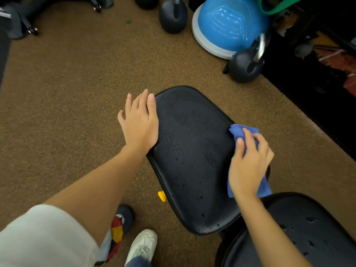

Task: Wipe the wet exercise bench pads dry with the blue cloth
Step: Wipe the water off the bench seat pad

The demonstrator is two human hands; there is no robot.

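Two black bench pads show in the head view, neither bearing readable writing. The seat pad (192, 160) runs its long axis from near right to far left, water beads dotting its near half. The left hand (139, 122) lies flat, fingers straight, on its left edge. The right hand (249, 164) grips the bunched blue cloth (243, 132) at its right edge. The second pad (300, 232) lies nearer, also beaded.

1. The left hand (139, 120) lies flat, palm down, fingers straight and close together, thumb spread a little to the side.
2. The left forearm is bare and reaches forward from a white sleeve (44, 237).
3. The right hand (249, 160) has curled fingers, its grip closed around a bunched cloth (243, 132).
4. The right forearm is bare and angles in from the lower right.
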